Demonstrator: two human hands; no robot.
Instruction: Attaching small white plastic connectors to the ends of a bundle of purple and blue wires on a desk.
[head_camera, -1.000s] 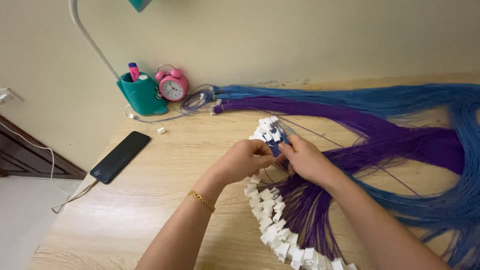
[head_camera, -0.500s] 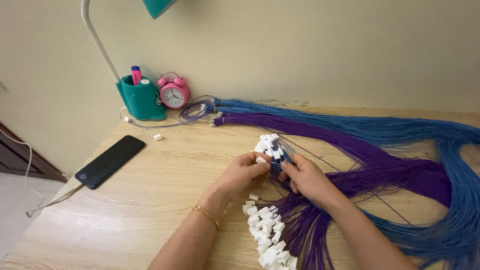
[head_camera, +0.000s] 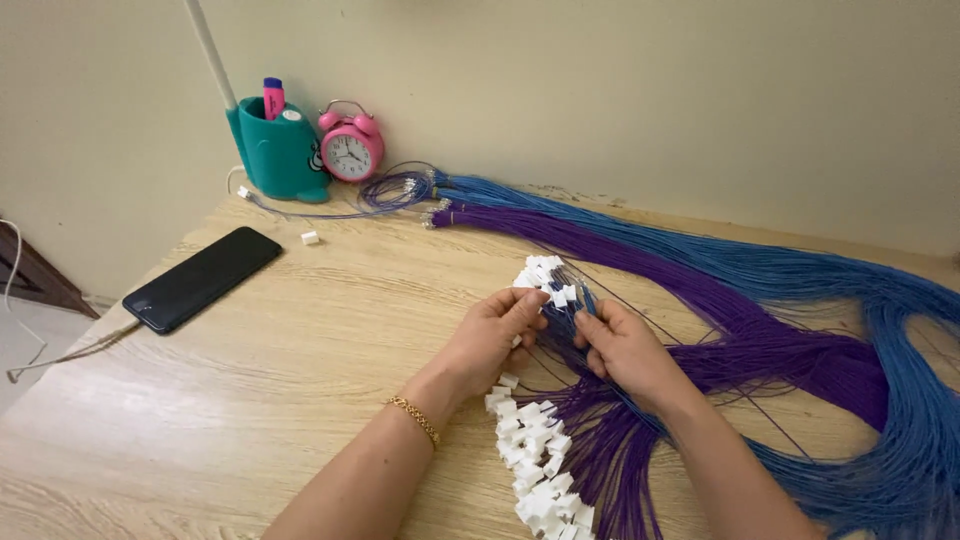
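My left hand (head_camera: 492, 335) and my right hand (head_camera: 622, 347) meet at the middle of a wooden table (head_camera: 250, 390). Together they pinch a small bunch of thin wires tipped with white plastic connectors (head_camera: 548, 277). The left hand's fingers close on the bunch from the left, the right hand's from the right. A row of more white connectors (head_camera: 535, 455) lies below my hands, on purple wires (head_camera: 720, 300). A long bundle of blue wires (head_camera: 820, 280) runs beside the purple one across the table. A gold bracelet (head_camera: 414, 418) is on my left wrist.
A black phone (head_camera: 203, 277) with a cable lies at the left. A teal pen holder (head_camera: 280, 150) and a pink alarm clock (head_camera: 351, 150) stand against the wall. One loose white connector (head_camera: 310, 238) lies near them. A white lamp stem (head_camera: 212, 45) rises behind the holder.
The camera has tilted and shifted, so the objects sit lower in the frame. Both hands stay together on the connector bunch with only small finger movements.
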